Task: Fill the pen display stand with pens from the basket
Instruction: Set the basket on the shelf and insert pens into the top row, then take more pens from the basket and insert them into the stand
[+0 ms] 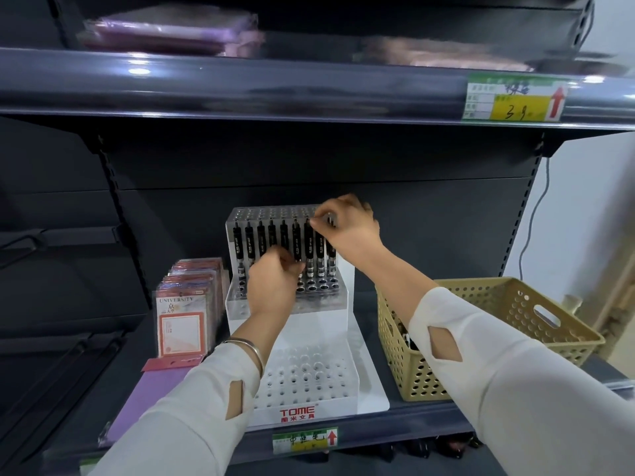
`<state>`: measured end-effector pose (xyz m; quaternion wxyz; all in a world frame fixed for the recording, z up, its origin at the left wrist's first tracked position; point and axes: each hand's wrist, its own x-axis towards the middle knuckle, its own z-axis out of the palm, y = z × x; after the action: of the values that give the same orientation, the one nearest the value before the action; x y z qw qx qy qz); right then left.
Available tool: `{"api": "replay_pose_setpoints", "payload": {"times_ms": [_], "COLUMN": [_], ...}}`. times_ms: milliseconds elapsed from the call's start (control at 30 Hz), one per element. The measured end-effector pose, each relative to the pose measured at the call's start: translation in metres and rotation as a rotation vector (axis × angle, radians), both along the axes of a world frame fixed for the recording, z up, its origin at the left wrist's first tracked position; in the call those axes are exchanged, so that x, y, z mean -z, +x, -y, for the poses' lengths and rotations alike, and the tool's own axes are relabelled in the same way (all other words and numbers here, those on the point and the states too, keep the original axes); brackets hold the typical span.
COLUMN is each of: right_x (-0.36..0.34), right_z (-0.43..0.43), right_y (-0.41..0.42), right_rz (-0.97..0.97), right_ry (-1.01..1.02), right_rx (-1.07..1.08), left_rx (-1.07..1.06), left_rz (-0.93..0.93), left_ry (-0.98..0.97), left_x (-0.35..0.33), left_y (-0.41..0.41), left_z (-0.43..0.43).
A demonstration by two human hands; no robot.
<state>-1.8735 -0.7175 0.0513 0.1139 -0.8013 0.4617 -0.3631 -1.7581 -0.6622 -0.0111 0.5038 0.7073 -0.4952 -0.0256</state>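
A clear and white tiered pen display stand [347, 376] marked TOME sits on the middle shelf. Its upper rear tier holds a row of several upright black pens [261, 242]; the lower front tier shows bare holes. My right hand [347, 228] pinches the top of a black pen [309, 245] near the right end of that row. My left hand [275, 283] is lower, fingers closed around the lower part of a pen in the same row. A tan perforated basket [536, 314] stands to the right of the stand, with dark pens [407, 338] visible inside behind my right sleeve.
Packs of card holders [185, 314] stand left of the stand, with a purple sheet [151, 396] in front of them. An upper shelf [240, 84] hangs overhead with a price label [515, 97]. Another price label [305, 439] sits on the front shelf edge.
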Motion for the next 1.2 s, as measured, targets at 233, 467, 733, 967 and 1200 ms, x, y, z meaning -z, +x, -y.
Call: {"api": "replay_pose_setpoints", "payload": {"times_ms": [233, 467, 733, 967, 1200], "right_x": [0.023, 0.051, 0.076, 0.098, 0.114], "right_z": [0.005, 0.011, 0.044, 0.084, 0.089], "right_y": [-0.060, -0.163, -0.246, -0.267, -0.274], "right_rz": [0.290, 0.214, -0.239, -0.268, -0.218], "right_ry": [0.076, 0.288, 0.461, 0.393, 0.377], "right_rx": [0.027, 0.077, 0.166, 0.235, 0.194], "left_rx": [0.218, 0.581, 0.722, 0.721, 0.728], "left_rz": [0.119, 0.362, 0.461, 0.623, 0.701], "left_ry": [-0.090, 0.275, 0.554, 0.829, 0.957], "left_x": [-0.003, 0.011, 0.032, 0.056, 0.073], "left_y": [-0.046, -0.131, -0.191, -0.238, -0.243], "left_z": [-0.008, 0.032, 0.090, 0.132, 0.141]}}
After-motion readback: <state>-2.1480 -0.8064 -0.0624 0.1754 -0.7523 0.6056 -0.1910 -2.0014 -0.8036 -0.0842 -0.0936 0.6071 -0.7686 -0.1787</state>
